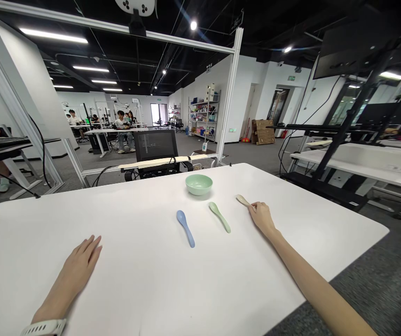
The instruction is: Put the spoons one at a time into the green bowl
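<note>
My right hand (262, 217) has its fingers closed on the handle of a beige spoon (242, 199), whose bowl end points away to the left. To the left of it lies a light green spoon (220, 217), and further left a blue spoon (186, 228). Both rest on the white table with their bowls toward the far side. A green bowl (199, 185) stands upright behind the spoons. On the left part of the table my left hand (80, 262) lies flat, fingers stretched out, with nothing in it.
The white table (133, 280) has a metal frame (228, 98) along its far side. Behind it stands a black office chair (156, 147). Another desk (361, 168) with dark stands is off to the right. Several people sit at desks in the background.
</note>
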Demonstrator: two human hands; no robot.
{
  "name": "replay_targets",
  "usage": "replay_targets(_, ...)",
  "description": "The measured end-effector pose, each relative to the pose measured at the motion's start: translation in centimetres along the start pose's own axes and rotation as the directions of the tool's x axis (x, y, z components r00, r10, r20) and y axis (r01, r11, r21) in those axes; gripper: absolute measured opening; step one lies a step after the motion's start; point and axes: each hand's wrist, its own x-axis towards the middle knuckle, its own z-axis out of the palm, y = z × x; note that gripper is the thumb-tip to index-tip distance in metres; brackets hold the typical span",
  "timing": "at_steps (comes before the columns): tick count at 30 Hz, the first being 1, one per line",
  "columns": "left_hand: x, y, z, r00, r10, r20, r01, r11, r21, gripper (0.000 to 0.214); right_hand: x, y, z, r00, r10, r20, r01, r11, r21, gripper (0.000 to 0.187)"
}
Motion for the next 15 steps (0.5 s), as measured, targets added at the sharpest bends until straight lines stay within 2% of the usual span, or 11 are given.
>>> replay_targets(10, 0.0, -0.5, 0.6, 1.000, -0.001, -0.010, 0.001, 1.000, -0.023, 0.074, 0.5, 0.9, 0.9, 0.998, -0.021, -0.053, 0.021, 1.000, 0.000, 0.035)
replay_targets(15, 0.0, -0.3, 0.4, 1.000, -0.012, 0.019, 0.012, 1.000, -0.025, 0.078, 0.6, 1.5, 1.4, 0.996, -0.038, -0.078, 0.038, 0.999, 0.010, 0.035)
